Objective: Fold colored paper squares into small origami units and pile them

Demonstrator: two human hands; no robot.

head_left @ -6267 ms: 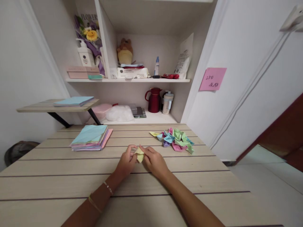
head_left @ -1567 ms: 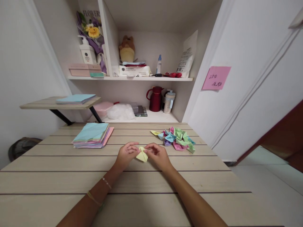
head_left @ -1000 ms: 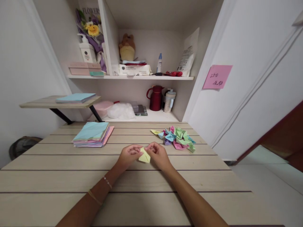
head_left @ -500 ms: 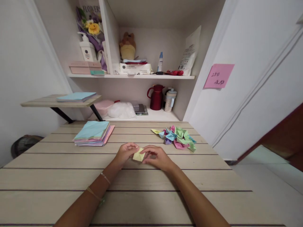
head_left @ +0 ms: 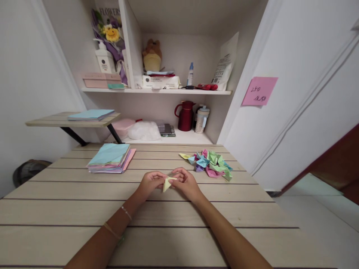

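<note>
A small folded piece of yellow paper point(head_left: 167, 183) is held just above the wooden table point(head_left: 84, 209), pinched from both sides. My left hand point(head_left: 150, 183) grips its left edge with curled fingers. My right hand point(head_left: 185, 182) pinches its right side between thumb and fingertips. A pile of finished folded paper shapes point(head_left: 211, 163) in blue, green, pink and yellow lies a short way beyond my right hand. A stack of flat coloured paper sheets point(head_left: 110, 158), blue on top, sits beyond my left hand.
Behind the table a shelf unit holds a red jug point(head_left: 184, 116), a white cup point(head_left: 201, 120), bottles and a plush toy point(head_left: 152, 56). A small side shelf point(head_left: 70, 121) carries more blue paper. A pink note point(head_left: 259, 91) is stuck on the right wall.
The yellow paper has been lifted off the table and turned between my fingers; half a second ago my hands pressed it flat. The view has barely shifted.
</note>
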